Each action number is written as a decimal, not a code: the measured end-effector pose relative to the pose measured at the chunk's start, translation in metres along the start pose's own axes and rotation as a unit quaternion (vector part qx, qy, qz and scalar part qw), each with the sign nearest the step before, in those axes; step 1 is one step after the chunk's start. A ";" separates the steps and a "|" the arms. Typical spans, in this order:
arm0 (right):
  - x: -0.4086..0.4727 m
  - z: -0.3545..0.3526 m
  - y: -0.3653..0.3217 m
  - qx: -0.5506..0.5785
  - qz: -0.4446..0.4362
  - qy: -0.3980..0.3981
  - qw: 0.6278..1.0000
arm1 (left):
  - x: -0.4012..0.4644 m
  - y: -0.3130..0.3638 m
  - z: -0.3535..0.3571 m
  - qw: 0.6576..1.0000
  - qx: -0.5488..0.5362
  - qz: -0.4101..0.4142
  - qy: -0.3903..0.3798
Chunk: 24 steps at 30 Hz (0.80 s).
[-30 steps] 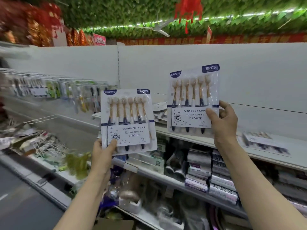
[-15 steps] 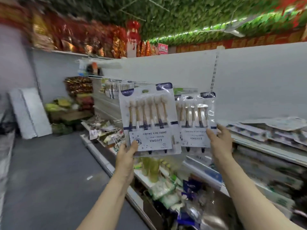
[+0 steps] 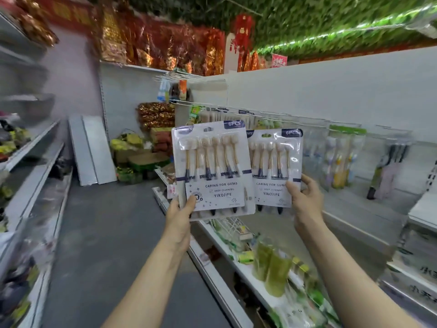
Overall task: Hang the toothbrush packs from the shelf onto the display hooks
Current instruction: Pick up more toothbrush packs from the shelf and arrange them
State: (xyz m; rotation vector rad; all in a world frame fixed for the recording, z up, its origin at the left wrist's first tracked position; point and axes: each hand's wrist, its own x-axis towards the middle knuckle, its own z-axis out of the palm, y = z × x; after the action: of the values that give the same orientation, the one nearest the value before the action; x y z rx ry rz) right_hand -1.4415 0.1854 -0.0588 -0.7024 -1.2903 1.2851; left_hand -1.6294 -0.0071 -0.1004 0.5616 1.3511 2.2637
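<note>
I hold two white toothbrush packs upright in front of me, both printed "CARING FOR GUMS". My left hand (image 3: 181,213) grips the nearer pack (image 3: 211,166) by its lower left corner, thumb on the front. My right hand (image 3: 305,202) pinches the second pack (image 3: 275,162) at its lower right edge. The left pack overlaps the left edge of the right one. Behind them a row of display hooks (image 3: 238,112) juts from the white back panel, carrying other hanging toothbrush packs (image 3: 340,157).
A white shelf (image 3: 359,218) runs along the right under the hooks. Lower shelves hold green bottles (image 3: 272,263) and small goods. The grey aisle floor (image 3: 106,233) lies to the left, with boxes (image 3: 142,159) and white panels (image 3: 92,150) at its far end.
The view has swung left along the aisle. Both packs moved with it and drew closer together, now overlapping in front of the hook row. Both grips are unchanged.
</note>
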 end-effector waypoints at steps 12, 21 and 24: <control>0.175 0.246 0.105 0.032 0.014 -0.016 0.999 | 0.291 0.029 -0.069 0.996 0.065 0.063 0.008; 0.262 0.395 0.168 -0.004 -0.025 0.037 0.999 | 0.499 0.009 -0.141 0.999 0.032 0.031 -0.029; 0.279 0.438 0.188 0.007 -0.026 0.087 0.996 | 0.569 0.005 -0.162 0.997 0.045 0.003 -0.059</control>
State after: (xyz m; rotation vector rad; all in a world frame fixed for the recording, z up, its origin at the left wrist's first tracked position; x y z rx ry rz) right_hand -1.9602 0.3743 -0.0554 -0.7487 -1.1504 1.1629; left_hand -2.1856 0.1950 -0.1003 0.7186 1.4002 2.1455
